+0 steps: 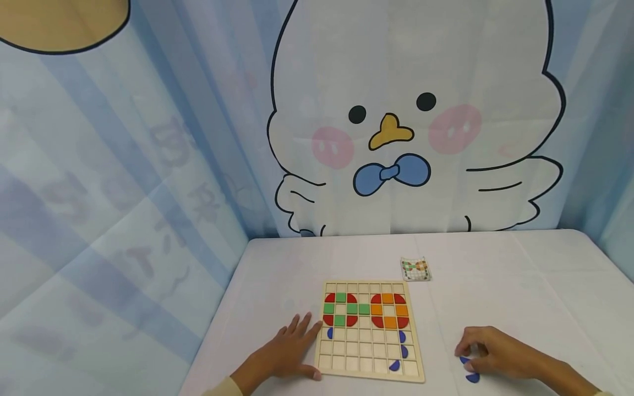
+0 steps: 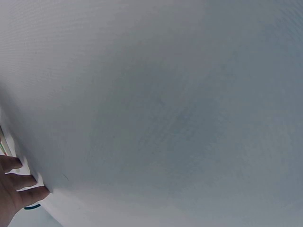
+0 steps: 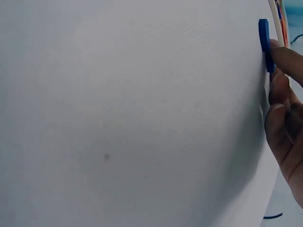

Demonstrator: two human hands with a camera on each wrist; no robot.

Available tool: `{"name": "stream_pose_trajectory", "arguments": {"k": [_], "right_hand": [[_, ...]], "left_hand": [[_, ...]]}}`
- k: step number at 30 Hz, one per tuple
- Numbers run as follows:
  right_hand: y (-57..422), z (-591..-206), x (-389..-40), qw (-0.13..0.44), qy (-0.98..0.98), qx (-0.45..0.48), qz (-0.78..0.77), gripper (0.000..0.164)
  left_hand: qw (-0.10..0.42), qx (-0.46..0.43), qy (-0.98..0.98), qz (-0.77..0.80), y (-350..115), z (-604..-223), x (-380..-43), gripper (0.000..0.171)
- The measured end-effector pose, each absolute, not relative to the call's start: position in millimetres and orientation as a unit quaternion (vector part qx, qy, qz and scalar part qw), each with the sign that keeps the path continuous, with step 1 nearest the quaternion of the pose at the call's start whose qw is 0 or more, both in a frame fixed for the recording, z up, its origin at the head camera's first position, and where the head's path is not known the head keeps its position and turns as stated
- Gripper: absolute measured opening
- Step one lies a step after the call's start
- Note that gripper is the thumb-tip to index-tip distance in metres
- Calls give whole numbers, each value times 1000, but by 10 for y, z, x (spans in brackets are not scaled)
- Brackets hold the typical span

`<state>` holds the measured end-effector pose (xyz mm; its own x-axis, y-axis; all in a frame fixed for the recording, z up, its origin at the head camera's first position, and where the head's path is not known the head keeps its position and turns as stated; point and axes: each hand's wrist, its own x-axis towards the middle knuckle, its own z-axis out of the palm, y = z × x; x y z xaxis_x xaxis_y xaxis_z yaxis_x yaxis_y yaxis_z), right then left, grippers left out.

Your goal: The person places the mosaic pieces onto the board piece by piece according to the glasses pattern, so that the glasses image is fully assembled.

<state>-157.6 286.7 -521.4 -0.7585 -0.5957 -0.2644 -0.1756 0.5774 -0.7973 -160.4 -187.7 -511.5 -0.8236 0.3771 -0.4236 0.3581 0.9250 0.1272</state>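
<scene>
A square wooden grid board (image 1: 351,347) lies on the white table, holding red, green, orange and blue flat pieces in some cells. My left hand (image 1: 292,352) rests at its left edge, fingers spread, with fingertips and thumb at the frame. In the left wrist view only some fingers (image 2: 23,184) show. To the right of the board, my right hand (image 1: 500,352) pinches a small blue rounded piece (image 1: 464,360) between thumb and fingers, low over the table. Another blue rounded piece (image 1: 473,378) lies just below the thumb. The palm is hidden in the head view.
A small pattern card (image 1: 416,269) with a coloured design lies beyond the board's top right corner. The white table (image 1: 277,275) reaches back to a curtain (image 1: 396,209) printed with a cartoon bird. Another curtain (image 1: 124,220) hangs along the left side.
</scene>
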Motion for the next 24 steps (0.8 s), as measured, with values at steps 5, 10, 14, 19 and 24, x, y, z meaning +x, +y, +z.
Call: {"name": "stream_pose_trajectory", "arguments": {"k": [5,10,14,19,24], "right_hand": [[2890,-5235,-1560,249,845,-240,-409,13],[2902,-5257,-1536,229,836,-268,-420,9],[2889,-5286,-1531,225,834,-276,-422,10],[2853,-5308,-1536,206,826,-308,-425,10],[2791,-5273,-1543,222,843,-271,-407,10]], "left_hand": [[227,189,955,24,-1881,-5131,-1608,110],[226,190,955,23,-1882,-5138,-1600,110],[225,190,955,20,-1879,-5128,-1596,110],[223,191,956,19,-1883,-5126,-1590,110],[222,194,955,21,-1881,-5118,-1582,110]]}}
